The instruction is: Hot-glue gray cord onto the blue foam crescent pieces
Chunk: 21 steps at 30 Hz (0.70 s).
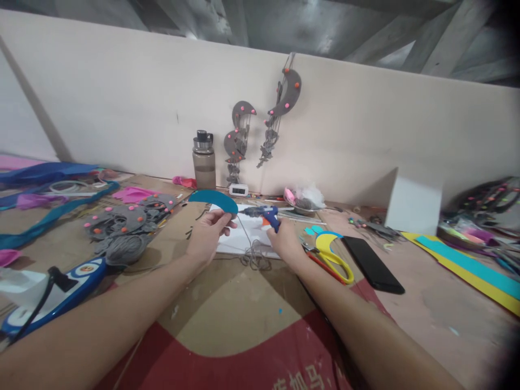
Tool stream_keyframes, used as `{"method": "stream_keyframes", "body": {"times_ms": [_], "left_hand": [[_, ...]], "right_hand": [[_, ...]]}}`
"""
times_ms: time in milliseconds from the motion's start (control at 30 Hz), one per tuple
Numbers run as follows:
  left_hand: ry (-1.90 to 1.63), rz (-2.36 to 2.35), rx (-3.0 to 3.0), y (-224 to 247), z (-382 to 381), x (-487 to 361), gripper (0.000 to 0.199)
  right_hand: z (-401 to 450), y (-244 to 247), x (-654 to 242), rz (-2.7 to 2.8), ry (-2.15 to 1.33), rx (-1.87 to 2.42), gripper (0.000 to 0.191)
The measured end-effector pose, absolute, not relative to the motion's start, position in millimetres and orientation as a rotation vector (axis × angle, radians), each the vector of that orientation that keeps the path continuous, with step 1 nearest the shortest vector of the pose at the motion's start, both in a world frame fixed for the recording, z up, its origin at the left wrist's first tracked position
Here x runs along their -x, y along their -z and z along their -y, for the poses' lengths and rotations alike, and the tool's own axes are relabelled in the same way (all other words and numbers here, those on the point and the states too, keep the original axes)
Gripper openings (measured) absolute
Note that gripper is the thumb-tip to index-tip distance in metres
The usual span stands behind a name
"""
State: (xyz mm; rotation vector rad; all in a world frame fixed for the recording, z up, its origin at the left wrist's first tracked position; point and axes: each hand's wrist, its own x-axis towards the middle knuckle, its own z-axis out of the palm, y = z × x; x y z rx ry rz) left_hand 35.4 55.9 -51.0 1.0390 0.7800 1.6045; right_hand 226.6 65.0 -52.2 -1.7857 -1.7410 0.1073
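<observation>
Between the thumb and fingers of my left hand (209, 234) is a teal felt crescent (213, 198), held up above the work surface. My right hand (286, 238) is closed around the handle of a blue glue gun (263, 212). The gun's nozzle points left and is close to the crescent's right tip; whether they touch I cannot tell. Grey yarn (255, 259) runs down from near that tip into a loose tangle. Under both hands lies a white sheet (227, 245), partly covered by them and the yarn.
Yellow-handled scissors (335, 260) and a black phone (371, 264) lie right of my right hand. To the left are a grey yarn ball (128, 249) and a blue-and-white iron (77, 287). A bottle (203, 162) stands at the back, near grey crescent hangings (290, 92) on the wall.
</observation>
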Motion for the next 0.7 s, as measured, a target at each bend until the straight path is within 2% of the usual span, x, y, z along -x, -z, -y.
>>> {"method": "stream_keyframes", "body": {"times_ms": [133, 233, 333, 500, 700], "left_hand": [[-1.632, -0.725, -0.922, 49.4, -59.1, -31.3, 0.024], [-1.641, -0.720, -0.865, 52.8, -63.4, -26.7, 0.024], [-1.630, -0.718, -0.799, 56.1, -67.0, -22.7, 0.024], [-1.606, -0.717, -0.742, 57.5, -69.7, -20.0, 0.022], [-1.613, -0.708, -0.744, 58.3, -70.1, -19.9, 0.022]], "right_hand": [[-60.9, 46.1, -219.2, 1.471, -0.417, 1.467, 0.035], [-53.7, 44.5, -212.6, 1.471, -0.682, 1.345, 0.027], [-42.9, 42.8, -206.6, 1.492, -0.649, 1.224, 0.020], [-27.4, 38.9, -196.7, 1.496, -0.805, 1.017, 0.029], [-22.7, 39.2, -193.8, 1.622, -0.802, 1.103, 0.023]]}}
